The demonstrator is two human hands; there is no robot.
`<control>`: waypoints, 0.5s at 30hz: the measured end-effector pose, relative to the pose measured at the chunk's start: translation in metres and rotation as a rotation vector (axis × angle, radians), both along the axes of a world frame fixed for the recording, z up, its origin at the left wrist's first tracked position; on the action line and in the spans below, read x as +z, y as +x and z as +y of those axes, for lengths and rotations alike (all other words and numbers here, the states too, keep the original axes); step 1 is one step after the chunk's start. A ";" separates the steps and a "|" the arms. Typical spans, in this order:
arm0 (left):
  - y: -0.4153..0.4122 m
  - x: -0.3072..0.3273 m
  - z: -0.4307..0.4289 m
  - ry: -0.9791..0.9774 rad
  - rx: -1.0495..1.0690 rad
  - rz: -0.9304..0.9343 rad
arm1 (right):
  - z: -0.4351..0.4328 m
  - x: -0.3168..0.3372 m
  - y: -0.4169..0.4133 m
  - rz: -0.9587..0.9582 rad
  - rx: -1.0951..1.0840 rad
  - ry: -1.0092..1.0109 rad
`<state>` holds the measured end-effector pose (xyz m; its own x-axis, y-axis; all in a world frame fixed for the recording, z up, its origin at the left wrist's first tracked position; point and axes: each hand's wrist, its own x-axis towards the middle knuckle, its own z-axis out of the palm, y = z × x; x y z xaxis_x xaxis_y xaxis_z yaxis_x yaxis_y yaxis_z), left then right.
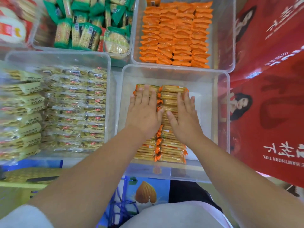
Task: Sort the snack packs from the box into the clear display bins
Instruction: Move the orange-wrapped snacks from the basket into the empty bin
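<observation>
Two rows of cracker packs with orange ends (171,148) lie side by side in the near clear bin (222,102). My left hand (144,111) lies flat on the left row with straight fingers. On the right row, my right hand (185,116) presses down the same way. Both palms cover the middle of the rows. The bin's right side is bare plastic floor.
A bin of orange packs (176,35) stands behind, a bin of green packs (87,25) at the back left, and a bin of yellow packs (65,107) on the left. Red cartons (269,96) lean at the right. A blue almond-print box (144,193) sits below.
</observation>
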<state>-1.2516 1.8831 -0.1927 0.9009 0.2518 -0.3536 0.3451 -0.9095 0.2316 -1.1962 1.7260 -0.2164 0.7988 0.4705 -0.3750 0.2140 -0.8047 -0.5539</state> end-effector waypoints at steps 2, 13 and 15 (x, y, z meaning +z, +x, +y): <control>-0.030 0.026 -0.002 0.021 -0.058 -0.146 | -0.008 0.008 -0.013 0.112 -0.117 0.097; -0.160 0.040 -0.031 0.034 0.186 -0.046 | -0.010 0.028 -0.047 0.714 -0.475 0.374; -0.160 0.035 -0.032 0.075 0.180 -0.037 | -0.009 0.031 -0.045 0.730 -0.440 0.347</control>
